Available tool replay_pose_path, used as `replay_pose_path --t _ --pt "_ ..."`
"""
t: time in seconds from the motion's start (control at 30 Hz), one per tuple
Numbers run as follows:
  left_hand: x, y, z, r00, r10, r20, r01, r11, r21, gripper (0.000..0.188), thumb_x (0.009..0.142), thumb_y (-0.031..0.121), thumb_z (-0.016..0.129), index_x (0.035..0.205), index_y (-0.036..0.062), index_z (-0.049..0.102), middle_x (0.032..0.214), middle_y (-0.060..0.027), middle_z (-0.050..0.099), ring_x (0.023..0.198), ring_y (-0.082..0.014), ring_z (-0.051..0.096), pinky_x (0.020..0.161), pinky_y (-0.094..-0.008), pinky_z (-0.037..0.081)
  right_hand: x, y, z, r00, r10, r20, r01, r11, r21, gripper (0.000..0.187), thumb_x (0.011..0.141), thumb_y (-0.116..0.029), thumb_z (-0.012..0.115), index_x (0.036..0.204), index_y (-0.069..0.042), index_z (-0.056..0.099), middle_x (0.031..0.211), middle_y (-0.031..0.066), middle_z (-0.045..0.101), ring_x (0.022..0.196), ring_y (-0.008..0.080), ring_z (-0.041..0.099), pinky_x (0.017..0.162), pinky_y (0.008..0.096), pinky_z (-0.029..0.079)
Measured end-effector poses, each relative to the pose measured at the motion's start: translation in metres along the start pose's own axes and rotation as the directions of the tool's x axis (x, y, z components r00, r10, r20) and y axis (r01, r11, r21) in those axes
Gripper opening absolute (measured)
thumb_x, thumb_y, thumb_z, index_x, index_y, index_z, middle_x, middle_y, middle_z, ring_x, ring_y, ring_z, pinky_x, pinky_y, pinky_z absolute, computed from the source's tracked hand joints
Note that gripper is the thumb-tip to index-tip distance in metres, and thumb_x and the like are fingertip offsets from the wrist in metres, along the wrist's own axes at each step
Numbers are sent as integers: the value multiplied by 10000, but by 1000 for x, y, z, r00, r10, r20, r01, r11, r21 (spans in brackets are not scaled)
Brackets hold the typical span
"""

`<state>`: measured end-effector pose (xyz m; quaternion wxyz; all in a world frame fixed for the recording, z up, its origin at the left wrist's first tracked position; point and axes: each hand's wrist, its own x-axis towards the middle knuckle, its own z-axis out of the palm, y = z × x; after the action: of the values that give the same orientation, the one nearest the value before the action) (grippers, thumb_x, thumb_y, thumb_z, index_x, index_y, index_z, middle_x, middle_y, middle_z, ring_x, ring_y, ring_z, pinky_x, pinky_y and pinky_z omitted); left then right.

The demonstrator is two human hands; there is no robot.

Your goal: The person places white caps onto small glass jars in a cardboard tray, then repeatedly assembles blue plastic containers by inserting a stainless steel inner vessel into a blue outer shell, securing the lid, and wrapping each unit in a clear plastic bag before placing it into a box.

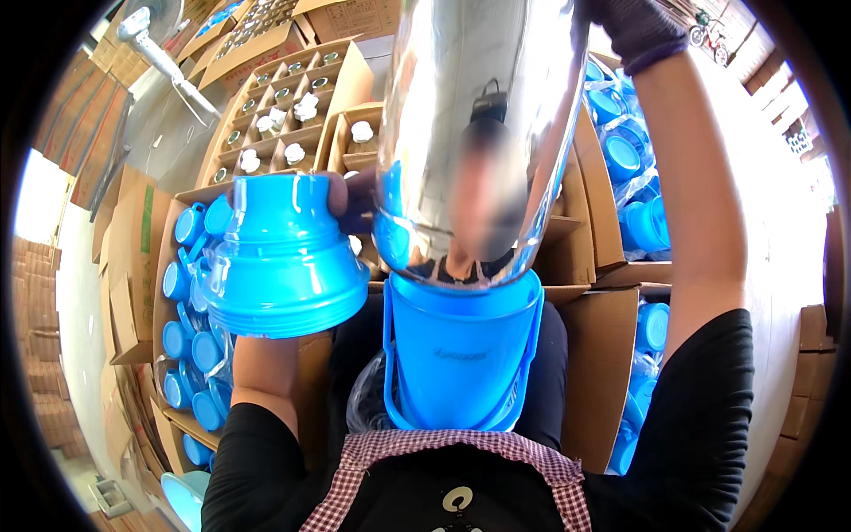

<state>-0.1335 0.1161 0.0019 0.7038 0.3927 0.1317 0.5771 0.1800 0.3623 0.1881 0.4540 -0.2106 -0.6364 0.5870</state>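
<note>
My left hand (353, 200), in a dark glove, is closed on a bright blue plastic flask collar (288, 257), its narrow end up and wide ring down. My raised right hand (640, 34), also gloved, is against the upper right side of a large silvery glass flask liner (434, 115); its fingers are mostly hidden behind the liner. The liner's rounded lower end is at the mouth of a blue plastic flask casing (461, 355); how far inside it sits I cannot tell. That casing stands between my legs, with a blue handle hanging around it.
On the left, a carton (164, 301) holds several blue cup-like parts with handles. Ahead, a divided carton (341, 97) contains glass liners, some with white tops. Cartons of bagged blue parts (625, 151) stand at the right. A white fan (151, 40) is at the far left.
</note>
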Motion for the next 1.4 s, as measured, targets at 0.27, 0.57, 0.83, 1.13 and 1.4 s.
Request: replay_pose_path --t 0.27,0.57,0.83,1.13,1.4 --pt "-14 3 -2 998 61 -21 -62 998 -29 424 1064 449 507 1217 79 644 1395 -217 569 1340 -363 543 1069 -591 487 -46 80 29 995 91 -29 -92 995 -47 328 1014 -294 690 1159 -15 598 865 14 669 683 103 619 679 252 531" --pt "78 -25 -54 1000 -16 13 15 998 57 663 1033 540 537 1491 66 464 1506 -208 515 1362 -359 542 1109 -525 496 -192 121 93 987 147 -63 -159 860 -484 769 846 -555 819 1314 -3 560 1013 142 692 894 183 702 788 339 589" --pt "85 -110 -16 918 -393 53 397 911 -111 857 913 595 702 1504 23 460 1390 -180 623 1244 -287 643 1068 -448 539 -224 50 38 605 773 188 -347 469 -812 359 921 -266 716 1164 -2 725 935 136 742 862 179 715 805 297 568" --pt "86 -101 -11 862 -464 203 441 885 153 908 866 626 747 1468 -7 500 1369 -161 634 1238 -261 640 1061 -394 533 -164 95 64 984 131 122 -29 787 -616 333 993 -280 657 1191 -20 722 1006 130 736 945 177 704 844 328 563" --pt "64 -76 9 868 -489 84 441 838 321 981 854 676 711 1552 51 423 1469 -185 565 1324 -299 590 1133 -447 480 -180 89 78 996 -24 82 51 941 -335 485 960 -390 730 1302 -52 669 994 105 731 946 162 697 863 322 555"
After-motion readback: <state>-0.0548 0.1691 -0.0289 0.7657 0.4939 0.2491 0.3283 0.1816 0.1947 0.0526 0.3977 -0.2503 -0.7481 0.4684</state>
